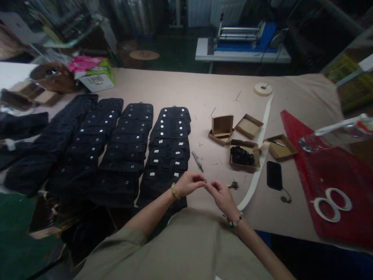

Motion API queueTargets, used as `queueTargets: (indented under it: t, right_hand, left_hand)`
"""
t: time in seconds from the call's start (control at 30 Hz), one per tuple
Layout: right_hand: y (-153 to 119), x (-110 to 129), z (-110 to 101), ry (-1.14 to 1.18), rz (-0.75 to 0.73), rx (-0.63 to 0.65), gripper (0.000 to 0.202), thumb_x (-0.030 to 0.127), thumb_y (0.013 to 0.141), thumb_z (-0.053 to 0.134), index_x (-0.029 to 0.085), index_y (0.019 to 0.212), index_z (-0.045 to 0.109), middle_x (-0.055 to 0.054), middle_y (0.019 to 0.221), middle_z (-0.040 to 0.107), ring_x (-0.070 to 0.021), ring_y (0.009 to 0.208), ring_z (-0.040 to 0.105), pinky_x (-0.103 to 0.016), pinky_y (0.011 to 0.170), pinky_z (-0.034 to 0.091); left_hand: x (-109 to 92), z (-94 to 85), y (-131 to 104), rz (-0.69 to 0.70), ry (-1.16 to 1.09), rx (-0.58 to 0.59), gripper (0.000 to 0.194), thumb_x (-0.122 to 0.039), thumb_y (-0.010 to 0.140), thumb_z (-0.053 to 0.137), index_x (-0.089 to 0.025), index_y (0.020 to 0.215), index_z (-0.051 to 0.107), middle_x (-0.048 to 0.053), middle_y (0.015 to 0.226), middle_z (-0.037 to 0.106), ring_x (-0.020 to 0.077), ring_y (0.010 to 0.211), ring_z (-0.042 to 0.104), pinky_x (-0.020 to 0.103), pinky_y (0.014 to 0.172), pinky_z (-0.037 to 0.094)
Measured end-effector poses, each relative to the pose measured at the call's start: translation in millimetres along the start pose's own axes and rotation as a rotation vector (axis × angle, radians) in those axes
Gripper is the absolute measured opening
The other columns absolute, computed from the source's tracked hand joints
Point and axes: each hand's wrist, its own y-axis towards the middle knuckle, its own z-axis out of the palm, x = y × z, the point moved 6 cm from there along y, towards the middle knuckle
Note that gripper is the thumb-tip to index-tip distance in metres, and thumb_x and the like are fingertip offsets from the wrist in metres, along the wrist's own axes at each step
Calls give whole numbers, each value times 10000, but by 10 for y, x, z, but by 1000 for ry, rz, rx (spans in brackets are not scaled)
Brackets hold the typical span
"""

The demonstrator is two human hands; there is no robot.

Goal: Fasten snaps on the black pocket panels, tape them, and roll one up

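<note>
My left hand [190,184] and my right hand [223,197] meet at the fingertips above the near edge of the table. Both are closed in a pinch on something too small to make out. Just left of them lies a stack of black fabric pieces [169,151], with metal eyelets in its upper rows and small white squares lower down. Thread snips [197,161] rest on the table beyond my hands. Close to my right hand is a small black cluster [234,184]. An open cardboard box [244,165] behind it holds many small black parts.
More black eyelet-fitted stacks [124,144] line the left side. A white tape roll [262,89] trails its strip down the table. Right of it are a phone [274,175], a red sheet [323,186], tape rings [326,210] and a clear bottle [335,134]. Small cardboard boxes [249,125] stand mid-table.
</note>
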Motion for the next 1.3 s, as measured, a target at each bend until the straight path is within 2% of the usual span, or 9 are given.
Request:
queueTargets:
  t: [0.17, 0.3, 0.5, 0.57, 0.67, 0.83, 0.93, 1.13, 1.3]
  right_hand:
    - [-35, 27, 20, -141, -95, 53, 415, 541, 902, 519, 161, 884, 684, -43, 753, 634, -193, 710, 545, -300, 665, 390]
    - [-24, -2, -10, -221, -110, 6, 393, 513, 878, 518, 169, 839, 703, -54, 761, 650, -204, 727, 558, -307, 679, 380]
    - [38, -239, 17, 296, 186, -59, 346, 519, 717, 626, 205, 627, 515, 29, 578, 427, -136, 557, 371, -272, 525, 292]
    - [47, -241, -2, 393, 198, -97, 403, 572, 700, 677, 194, 664, 541, 33, 588, 436, -126, 547, 357, -268, 516, 288]
    - [33, -177, -83, 333, 155, -148, 511, 660, 680, 724, 167, 691, 591, 25, 583, 465, -120, 550, 371, -264, 530, 299]
    - [-8, -149, -116, 223, 188, -130, 580, 733, 677, 707, 213, 641, 454, 55, 521, 391, -107, 489, 310, -265, 476, 239]
    - [12, -90, -62, 173, 88, -52, 533, 711, 767, 632, 188, 713, 548, 30, 583, 449, -126, 541, 381, -267, 510, 298]
    - [24, 17, -54, -46, -66, 53, 449, 575, 897, 532, 155, 901, 688, -32, 729, 616, -175, 683, 532, -283, 641, 390]
    - [20, 177, -78, -511, -171, 70, 355, 406, 949, 434, 193, 872, 707, -66, 810, 693, -204, 739, 603, -302, 662, 338]
  left_hand:
    - [-125, 69, -103, 15, 236, -87, 295, -307, 879, 679, -184, 1143, 723, 23, 843, 738, 122, 662, 609, 235, 668, 473]
    - [-213, 167, -145, 62, 455, -84, 121, -266, 909, 651, -187, 970, 720, 33, 902, 723, 164, 831, 643, 269, 791, 490]
    - [-360, 430, -238, 353, 732, -82, 220, -246, 1016, 417, -178, 941, 612, 71, 936, 654, 196, 869, 581, 327, 805, 471]
    - [-379, 388, -234, 373, 612, -196, 224, -245, 1023, 392, -180, 923, 581, 66, 900, 626, 189, 853, 563, 329, 806, 465]
    - [-283, 209, -179, 202, 276, -404, 106, -260, 995, 477, -185, 974, 549, 53, 916, 594, 166, 846, 565, 308, 779, 467]
    - [-126, 247, -31, 9, -385, -252, 493, -247, 786, 768, -230, 1131, 416, 61, 1153, 580, 113, 874, 610, 246, 747, 486]
    - [-106, 244, -12, -20, -528, -245, 509, -233, 749, 790, -234, 1050, 380, 37, 1133, 589, 62, 751, 585, 222, 714, 479]
    - [-181, 168, -68, 35, -44, -246, 409, -187, 796, 709, -219, 1111, 450, 40, 1045, 621, 117, 806, 621, 230, 661, 465]
    - [-304, 198, -34, 175, 341, -138, 401, -90, 813, 607, -215, 1163, 456, 59, 1087, 598, 183, 984, 629, 311, 833, 512]
